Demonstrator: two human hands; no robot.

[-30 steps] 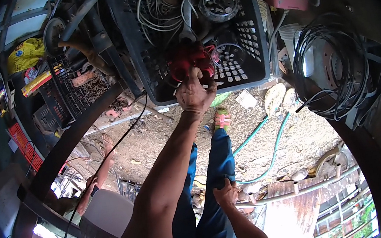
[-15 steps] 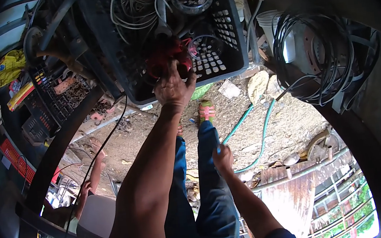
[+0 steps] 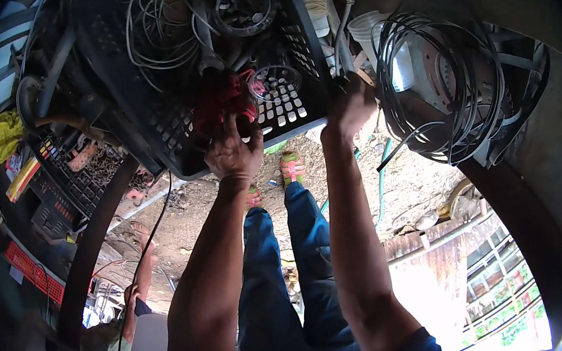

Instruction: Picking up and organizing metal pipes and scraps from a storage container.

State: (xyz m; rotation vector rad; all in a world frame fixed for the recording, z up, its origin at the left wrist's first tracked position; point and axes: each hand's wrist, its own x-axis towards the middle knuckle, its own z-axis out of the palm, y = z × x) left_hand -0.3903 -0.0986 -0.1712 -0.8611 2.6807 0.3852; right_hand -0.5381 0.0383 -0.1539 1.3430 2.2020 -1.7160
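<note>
A black plastic crate (image 3: 190,166) with slotted walls fills the upper middle. Inside it lies a dark red, rounded object (image 3: 208,118) with round openings, its kind not clear. My left hand (image 3: 233,153) is closed on the near side of this object, fingers reaching into the crate. My right hand (image 3: 349,106) is raised beside the crate's right front corner; its fingers look curled, but shadow and blur hide whether anything is in them. Beside the red object sit a clear round container (image 3: 274,83) and, farther back, a clear jar (image 3: 245,10) of small dark pieces.
Coiled grey wire (image 3: 154,34) lies in the crate. Right of my right hand hangs a coil of black cable (image 3: 448,87), near a white bucket (image 3: 402,68). A green hose (image 3: 382,195) runs over the dirt ground. Another person's leg (image 3: 142,261) shows at left.
My right hand has risen from beside my leg to the crate's right corner. My left hand stays on the red object. The whole view has shifted, moving the crate slightly left.
</note>
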